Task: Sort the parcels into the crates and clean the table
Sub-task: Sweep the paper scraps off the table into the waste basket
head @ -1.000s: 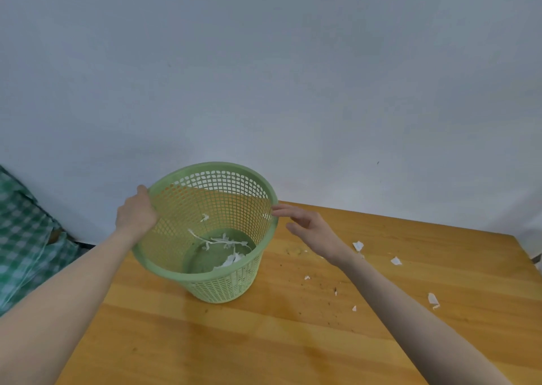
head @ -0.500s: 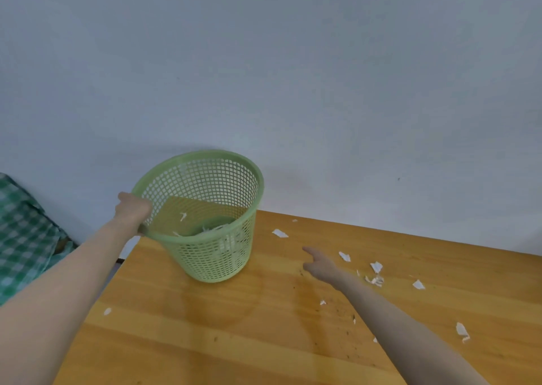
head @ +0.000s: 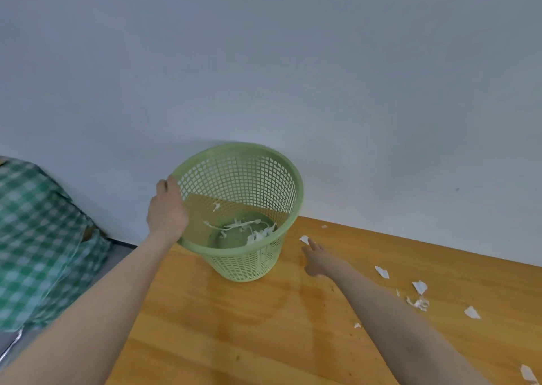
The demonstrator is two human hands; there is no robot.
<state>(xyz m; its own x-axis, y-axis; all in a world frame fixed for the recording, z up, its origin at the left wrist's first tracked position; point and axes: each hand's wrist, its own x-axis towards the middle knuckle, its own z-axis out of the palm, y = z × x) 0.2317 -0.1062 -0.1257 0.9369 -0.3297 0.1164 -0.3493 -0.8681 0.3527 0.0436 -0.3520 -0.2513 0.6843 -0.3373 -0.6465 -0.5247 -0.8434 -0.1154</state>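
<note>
Hands apart, left (head: 167,211) grips basket (head: 296,176) rim while right (head: 318,260) points toward paper scrap (head: 304,239).

Scraps (head: 420,287) right of basket (head: 289,179)

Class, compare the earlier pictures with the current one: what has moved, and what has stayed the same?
The right hand left the rim of the green basket and dropped to the table, now reaching a finger toward a paper scrap beside the basket. The left hand kept its grip on the rim; shreds stay inside the basket.
</note>
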